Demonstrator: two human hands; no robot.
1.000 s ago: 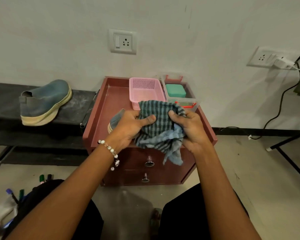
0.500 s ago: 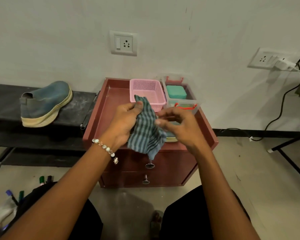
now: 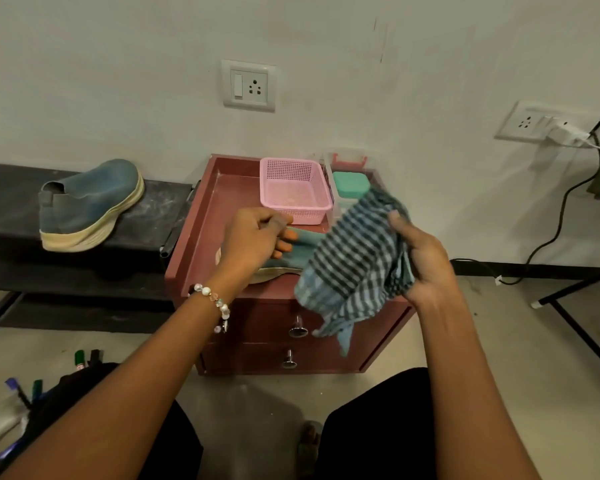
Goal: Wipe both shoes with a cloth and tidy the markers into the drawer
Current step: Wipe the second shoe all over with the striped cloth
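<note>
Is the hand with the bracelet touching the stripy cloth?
Apart. The head view shows the left hand over the shoe, with shoe visible between it and the checked cloth.

Blue-and-grey checked cotton cloth [image 3: 352, 268] now bunched in right hand [image 3: 426, 261] alone, swung out rightward. Left hand [image 3: 253, 237] let go (half a second back it pinched cloth), fingers loosely curled above newly uncovered blue slip-on shoe [image 3: 300, 247] on cabinet top.

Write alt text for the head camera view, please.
The right hand holds up a checked cloth above a red-brown drawer cabinet. The left hand hovers over a blue shoe lying on it.
</note>
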